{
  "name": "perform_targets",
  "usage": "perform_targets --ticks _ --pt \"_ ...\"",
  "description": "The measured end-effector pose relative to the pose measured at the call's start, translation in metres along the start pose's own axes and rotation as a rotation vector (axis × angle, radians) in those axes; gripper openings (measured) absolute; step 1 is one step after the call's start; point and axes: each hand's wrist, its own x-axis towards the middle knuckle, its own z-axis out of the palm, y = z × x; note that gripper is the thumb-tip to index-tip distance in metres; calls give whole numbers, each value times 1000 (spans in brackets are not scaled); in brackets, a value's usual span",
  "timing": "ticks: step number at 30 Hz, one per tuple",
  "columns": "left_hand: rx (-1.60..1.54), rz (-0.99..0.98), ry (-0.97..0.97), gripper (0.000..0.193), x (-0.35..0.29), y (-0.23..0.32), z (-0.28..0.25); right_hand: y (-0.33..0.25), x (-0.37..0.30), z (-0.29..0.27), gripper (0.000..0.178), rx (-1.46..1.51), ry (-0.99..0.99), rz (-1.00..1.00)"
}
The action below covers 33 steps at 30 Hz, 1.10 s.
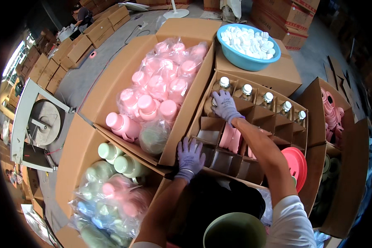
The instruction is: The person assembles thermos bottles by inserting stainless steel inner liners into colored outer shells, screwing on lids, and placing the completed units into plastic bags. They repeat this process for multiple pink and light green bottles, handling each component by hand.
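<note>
My right hand (226,106), in a pale purple glove, reaches into a divided carton (252,118). Its fingers curl over the top of a clear glass bottle (209,108), mostly hidden under the hand, in a left-side compartment. Along the carton's far row stand several clear bottles with white caps (246,89). Pink parts (230,139) sit in a middle compartment; several compartments nearer me hold no bottle. My left hand (190,158), gloved the same way, lies with fingers spread on the carton's near left edge and grips nothing.
Left of the carton, a tall box (178,140) holds bagged pink bottles (157,84). Bagged green, pink and blue items (111,198) fill the box below it. A blue basin (248,62) of white caps sits behind. A pink lid-like disc (295,165) and boxes of parts (332,109) are at right.
</note>
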Motion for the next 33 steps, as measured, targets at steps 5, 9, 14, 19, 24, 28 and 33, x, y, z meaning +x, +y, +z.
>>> perform_targets --ticks 5,9,14,19,24,28,33 --pt "-661 -236 -8 60 2 -9 -14 -38 -63 -181 41 83 331 -342" --pt "-2215 -787 -303 69 51 56 -129 -56 -172 -283 43 166 378 -291" --pt "-2532 -365 -522 75 52 80 -156 -111 -285 -294 58 86 483 -464" --pt "-1878 -47 -358 47 48 79 -227 -103 -370 -303 64 615 274 -296" --pt "-1147 523 -313 71 -25 129 -293 -117 -484 -259 63 859 268 208" --pt "-1082 230 -240 61 -117 75 -285 -173 -588 -227 72 738 192 -26" --pt "-1172 -492 -314 57 -280 -1 -222 -211 -559 -216 78 893 315 -296"
